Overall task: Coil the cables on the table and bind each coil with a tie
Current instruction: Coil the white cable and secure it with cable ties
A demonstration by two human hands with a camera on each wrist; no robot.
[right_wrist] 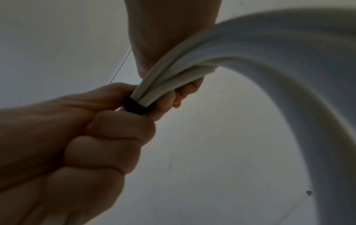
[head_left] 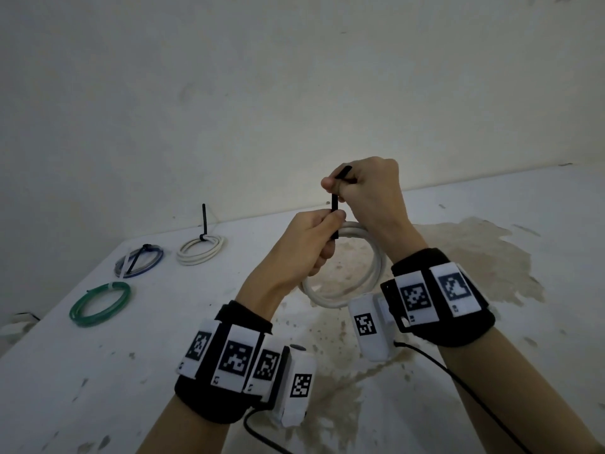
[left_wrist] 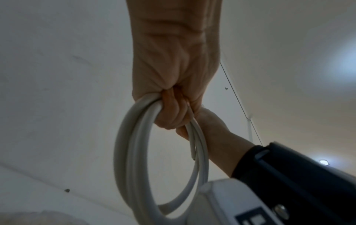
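Observation:
A white cable coil (head_left: 343, 286) hangs in the air above the table, upright. My left hand (head_left: 322, 239) grips its top in a fist, fingers curled round the bundled strands (left_wrist: 127, 152). A black tie (head_left: 334, 213) wraps the coil at that spot and rises straight up from the left fist. My right hand (head_left: 342, 188) is just above and pinches the tie's upper end between thumb and curled fingers. In the right wrist view the tie's black band (right_wrist: 134, 105) circles the white strands (right_wrist: 260, 60) beside the left hand's knuckles (right_wrist: 108, 137).
On the white table (head_left: 98, 371) at the left lie three bound coils: a green one (head_left: 100, 304), a blue-grey one with a black tie (head_left: 139, 260), and a white one (head_left: 200, 250) whose black tie sticks up. A stained patch spreads under my hands. A wall stands behind.

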